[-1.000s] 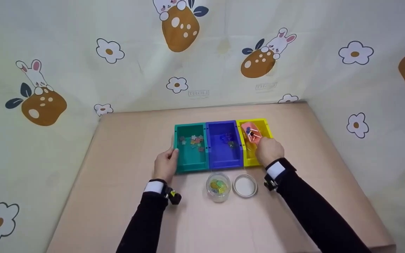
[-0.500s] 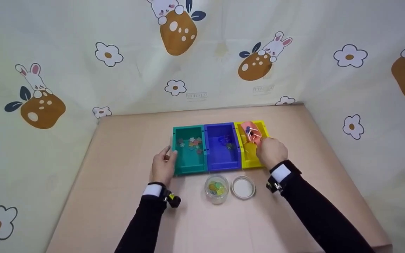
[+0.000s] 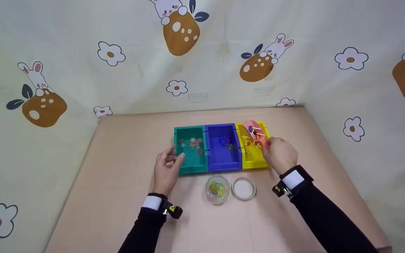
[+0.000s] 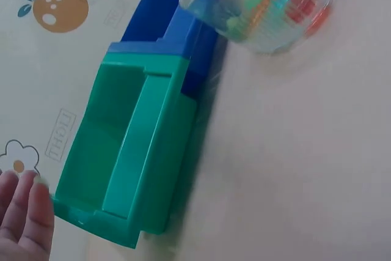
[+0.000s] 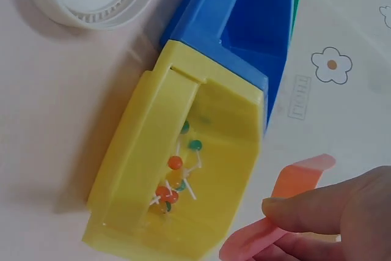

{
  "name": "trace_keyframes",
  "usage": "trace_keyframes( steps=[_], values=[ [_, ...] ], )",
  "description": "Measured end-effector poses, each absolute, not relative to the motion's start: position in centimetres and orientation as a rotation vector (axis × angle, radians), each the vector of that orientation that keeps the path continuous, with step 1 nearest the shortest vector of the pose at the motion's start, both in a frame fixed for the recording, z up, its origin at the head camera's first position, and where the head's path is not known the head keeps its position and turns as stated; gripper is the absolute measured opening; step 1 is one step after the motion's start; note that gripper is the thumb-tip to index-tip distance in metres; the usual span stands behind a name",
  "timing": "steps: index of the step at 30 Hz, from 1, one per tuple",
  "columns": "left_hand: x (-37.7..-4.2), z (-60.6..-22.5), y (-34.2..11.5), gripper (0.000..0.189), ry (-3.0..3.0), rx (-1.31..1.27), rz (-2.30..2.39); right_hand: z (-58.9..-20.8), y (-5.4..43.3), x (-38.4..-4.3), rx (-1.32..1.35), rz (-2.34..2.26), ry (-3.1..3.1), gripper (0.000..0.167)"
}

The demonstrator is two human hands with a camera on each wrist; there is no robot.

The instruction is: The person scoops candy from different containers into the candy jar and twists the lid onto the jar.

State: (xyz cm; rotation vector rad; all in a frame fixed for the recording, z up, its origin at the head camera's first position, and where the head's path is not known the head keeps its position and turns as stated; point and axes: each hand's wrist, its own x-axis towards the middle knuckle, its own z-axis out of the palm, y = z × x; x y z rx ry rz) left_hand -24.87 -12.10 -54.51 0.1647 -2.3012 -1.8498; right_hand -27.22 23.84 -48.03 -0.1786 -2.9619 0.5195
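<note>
My right hand (image 3: 280,154) grips a pink scoop (image 5: 296,181) by its handle. The scoop is tilted over the yellow bin (image 3: 255,160) and carries several small pieces with white sticks and round heads. Similar lollipop-shaped pieces (image 5: 175,162) lie inside that bin in the right wrist view. My left hand (image 3: 166,172) is beside the left wall of the green bin (image 3: 191,162), fingers loosely bent and thumb apart, with nothing held. Whether a fingertip touches the bin cannot be told. Small star-shaped pieces (image 3: 196,142) lie in the green bin.
Between the green and yellow bins, joined in a row, stands a blue-purple bin (image 3: 223,161) with small dark blue pieces (image 3: 226,140). In front are a clear jar (image 3: 217,199) with colourful pieces inside and a white lid (image 3: 243,188). A patterned cloth (image 3: 139,84) surrounds the table.
My left fingers have loosened from the green bin's side and spread. My right hand has moved right and slightly nearer, drawing the scoop along and tilting it. More lollipop-shaped pieces show in the yellow bin.
</note>
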Motion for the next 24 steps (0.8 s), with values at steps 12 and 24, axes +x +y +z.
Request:
trace_keyframes(
  steps=[12, 24],
  values=[
    [-22.2, -55.6, -10.8, 0.071, -2.322, -0.101, -2.027, -45.8, 24.3, -24.4, -0.106, 0.625, -2.88, 0.034],
    [-19.9, -57.8, -8.9, 0.097, -2.522, -0.304, -2.127, -42.7, 24.0, -21.3, 0.004, 0.662, -2.786, 0.032]
  ],
)
